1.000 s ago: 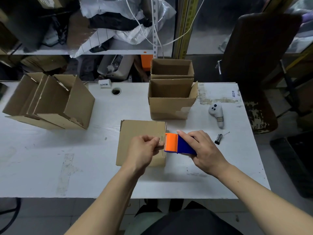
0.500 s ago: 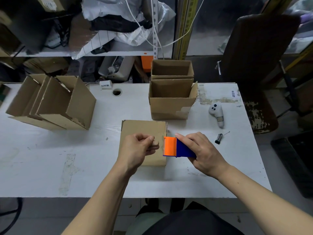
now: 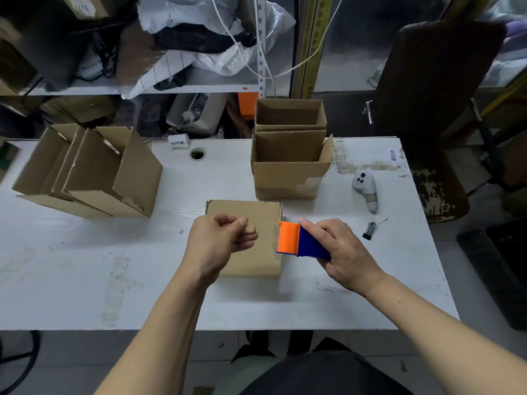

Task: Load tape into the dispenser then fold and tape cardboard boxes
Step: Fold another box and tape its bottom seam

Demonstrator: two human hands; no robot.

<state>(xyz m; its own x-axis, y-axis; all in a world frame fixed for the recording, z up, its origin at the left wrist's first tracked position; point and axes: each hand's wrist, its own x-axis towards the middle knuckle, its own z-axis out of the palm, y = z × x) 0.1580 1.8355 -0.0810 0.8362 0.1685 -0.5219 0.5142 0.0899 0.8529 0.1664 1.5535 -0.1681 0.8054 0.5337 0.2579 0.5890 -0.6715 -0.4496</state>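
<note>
The right hand (image 3: 342, 249) curls its fingers round the blocky orange-and-blue plastic tape dispenser (image 3: 299, 241) at frame centre, its orange end touching the right edge of a closed, matte cardboard box (image 3: 256, 212). The left hand (image 3: 219, 240) hovers over that box, fingers curled, thumb against forefinger; whether they pinch tape is unclear. Open boxes (image 3: 291, 163) stand above on the scuffed white table (image 3: 85, 266).

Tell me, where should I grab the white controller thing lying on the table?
I'd grab the white controller around its narrow straight handle, the end nearer the person, coming down from above. It lies flat on the table with bare space on both sides, so fingers fit around it. The far end is rounder and carries the buttons, so it looks bulkier to close fingers round.
</note>
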